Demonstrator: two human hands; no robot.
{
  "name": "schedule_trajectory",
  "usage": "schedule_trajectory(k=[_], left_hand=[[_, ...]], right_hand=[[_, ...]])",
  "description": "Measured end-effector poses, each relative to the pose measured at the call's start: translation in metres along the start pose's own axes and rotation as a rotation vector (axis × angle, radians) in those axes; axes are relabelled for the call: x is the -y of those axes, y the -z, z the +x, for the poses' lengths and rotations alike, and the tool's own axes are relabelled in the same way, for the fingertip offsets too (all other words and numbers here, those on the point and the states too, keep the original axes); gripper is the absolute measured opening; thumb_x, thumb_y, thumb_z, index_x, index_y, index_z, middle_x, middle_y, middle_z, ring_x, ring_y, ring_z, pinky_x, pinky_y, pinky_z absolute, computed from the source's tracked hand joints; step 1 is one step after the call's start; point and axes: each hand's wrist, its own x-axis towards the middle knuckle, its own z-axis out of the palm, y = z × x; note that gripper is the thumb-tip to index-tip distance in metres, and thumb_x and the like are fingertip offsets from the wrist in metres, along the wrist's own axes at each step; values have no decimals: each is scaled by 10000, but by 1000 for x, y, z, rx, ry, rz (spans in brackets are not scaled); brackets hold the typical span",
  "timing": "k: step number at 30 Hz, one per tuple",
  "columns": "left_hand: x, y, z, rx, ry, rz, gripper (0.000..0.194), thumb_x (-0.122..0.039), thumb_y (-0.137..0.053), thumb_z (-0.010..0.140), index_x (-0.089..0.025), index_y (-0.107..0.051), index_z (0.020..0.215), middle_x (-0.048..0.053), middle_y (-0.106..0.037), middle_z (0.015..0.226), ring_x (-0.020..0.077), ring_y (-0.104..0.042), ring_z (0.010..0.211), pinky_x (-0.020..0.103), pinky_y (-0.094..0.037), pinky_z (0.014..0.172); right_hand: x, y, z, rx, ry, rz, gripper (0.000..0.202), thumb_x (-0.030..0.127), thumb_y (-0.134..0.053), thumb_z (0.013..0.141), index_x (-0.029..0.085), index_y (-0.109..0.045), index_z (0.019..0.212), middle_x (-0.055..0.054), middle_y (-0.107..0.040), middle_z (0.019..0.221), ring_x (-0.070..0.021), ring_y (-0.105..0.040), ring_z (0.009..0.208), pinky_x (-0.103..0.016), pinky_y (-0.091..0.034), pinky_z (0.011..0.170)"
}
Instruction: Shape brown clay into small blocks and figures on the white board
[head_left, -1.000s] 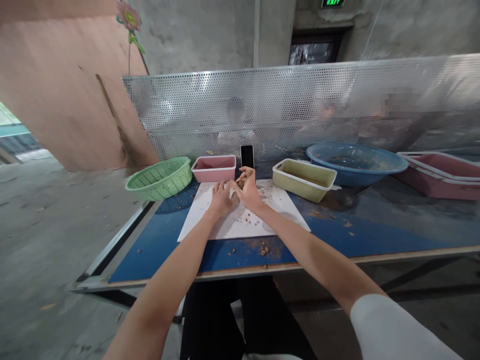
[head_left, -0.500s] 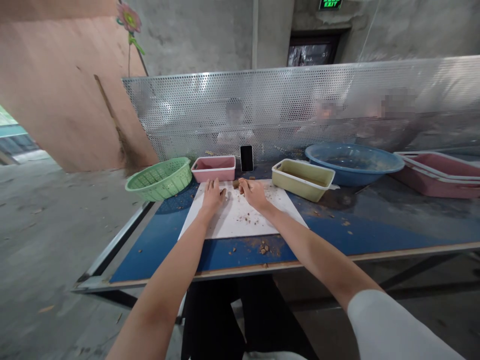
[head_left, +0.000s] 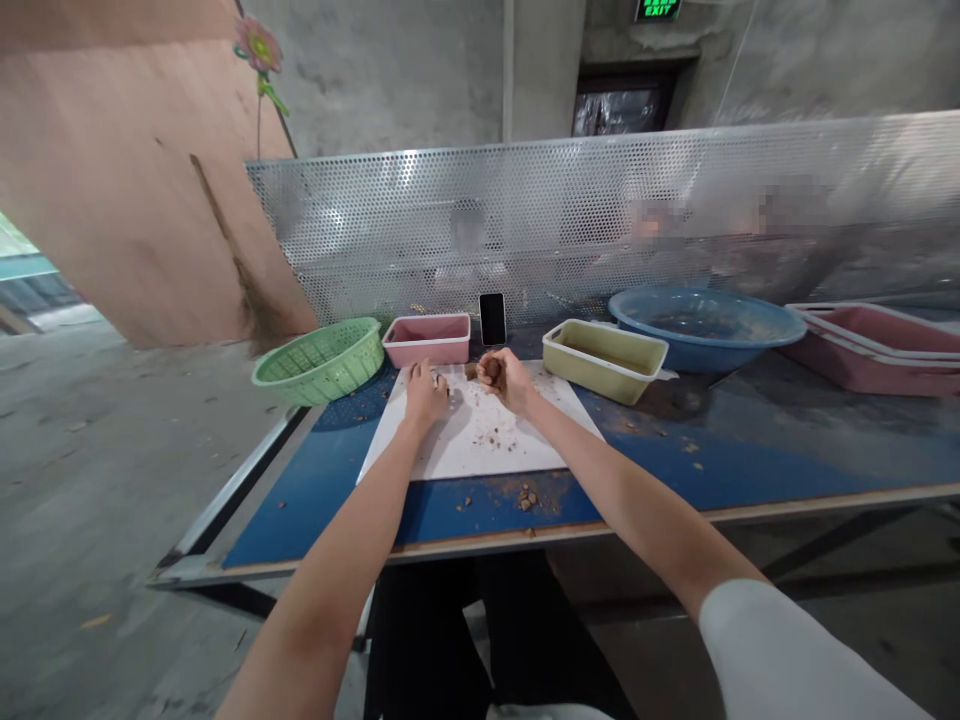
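Observation:
My right hand (head_left: 511,386), turned partly palm-up, has its fingers curled round a brown lump (head_left: 493,369) just above the far part of a white board (head_left: 480,455). Left of that hand, a short brown chunk (head_left: 471,371) lies on the board. My left hand (head_left: 426,394) rests at the board's left side, fingers apart and slightly bent. A dark spot shows by its thumb; I cannot tell whether it is a crumb or soil on the skin. Brown crumbs are scattered over the board.
Behind the board are a pink bin (head_left: 427,350) and an upright phone (head_left: 493,320). A green basket (head_left: 319,375) stands left; a yellow-green bin (head_left: 600,385), blue basin (head_left: 712,355) and pink trays (head_left: 870,365) stand right. Small clods (head_left: 527,497) lie near the table's front edge.
My right hand has rolled palm-up, so the brown lump in it now shows. The left hand stays in place with its fingers drawn in a little.

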Motion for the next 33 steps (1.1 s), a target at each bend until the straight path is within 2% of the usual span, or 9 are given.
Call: schedule_trajectory(k=[2, 4, 7, 11, 17, 24, 28, 31, 33], left_hand=[[2, 0, 0, -13, 8, -3, 521, -181, -532, 867, -51, -550, 1372, 272, -653, 1324, 423, -537, 1347, 612, -346, 1190], [3, -1, 0, -23, 15, -1, 516, -175, -532, 858, -69, -552, 1363, 259, -666, 1304, 411, -564, 1316, 606, -349, 1181], [4, -1, 0, -41, 28, 5, 497, -176, -532, 851, -74, -558, 1337, 255, -678, 1284, 397, -589, 1282, 587, -351, 1174], [4, 0, 0, -58, 45, 5, 479, -186, -524, 855, -71, -556, 1318, 266, -676, 1298, 400, -590, 1277, 585, -358, 1161], [1, 1, -1, -66, 54, -9, 460, -171, -528, 846, -87, -566, 1297, 268, -676, 1305, 404, -604, 1269, 591, -366, 1148], [-4, 3, -2, -68, 59, -27, 451, -159, -529, 849, -100, -569, 1294, 249, -685, 1287, 385, -620, 1255, 577, -361, 1159], [-5, 5, -2, -66, 61, -25, 440, -150, -521, 848, -112, -570, 1283, 245, -682, 1291, 389, -618, 1255, 579, -374, 1142], [-5, 5, -2, -64, 69, -21, 439, -152, -528, 848, -121, -563, 1284, 234, -686, 1284, 387, -615, 1252, 576, -374, 1139], [-5, 6, -1, -63, 76, -22, 441, -156, -537, 848, -122, -558, 1287, 233, -686, 1279, 384, -613, 1250, 571, -376, 1138]], right_hand=[[0, -1, 0, 7, 1, 16, 185, 339, -642, 915, 196, -578, 817, -12, -649, 674, -77, -452, 486, -178, -271, 391], [0, -1, 0, 20, 12, 39, 158, 297, -703, 886, 184, -598, 853, -21, -673, 734, -64, -448, 506, -167, -278, 400], [0, -1, 1, 9, 51, 64, 217, 353, -740, 909, 154, -655, 895, -5, -644, 735, -40, -378, 478, -165, -242, 386], [2, 2, 2, -67, 72, 46, 352, 498, -736, 932, 161, -674, 852, 73, -453, 555, -45, -267, 425, -184, -196, 373], [5, -1, -1, -126, -28, -60, 644, 701, -605, 959, 216, -437, 571, 104, -220, 433, -54, -159, 390, -212, -112, 371], [5, -3, -1, -66, -118, -110, 682, 734, -418, 1020, 250, -296, 555, 95, -196, 423, -67, -144, 379, -215, -100, 368], [-1, 0, -1, 61, -143, -34, 593, 560, -431, 1082, 200, -495, 614, 66, -352, 459, -68, -230, 397, -199, -229, 390], [-5, -1, -1, 61, -124, 14, 382, 411, -474, 1071, 163, -656, 846, -12, -623, 626, -92, -443, 477, -217, -431, 507], [-5, -2, -2, 49, -82, -10, 302, 398, -511, 1049, 161, -686, 987, -44, -707, 712, -110, -506, 512, -240, -478, 555]])
